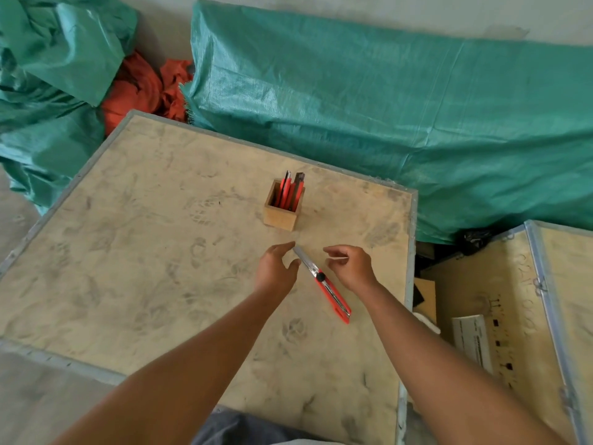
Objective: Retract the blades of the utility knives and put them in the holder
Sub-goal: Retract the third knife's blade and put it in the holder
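Observation:
A red utility knife (332,293) lies flat on the plywood board (154,252), its metal blade end pointing up-left between my two hands. My left hand (276,271) hovers at the blade tip with fingers spread, touching or nearly touching it. My right hand (351,266) is just right of the knife, fingers loosely curled, holding nothing that I can make out. A small wooden holder (281,216) stands farther back on the board with several red knives (290,191) upright in it.
Green tarpaulin (385,107) covers bulky shapes behind and to the left of the board, with orange cloth (141,88) between them. A second wooden crate panel (500,316) with a white label lies to the right, across a dark gap.

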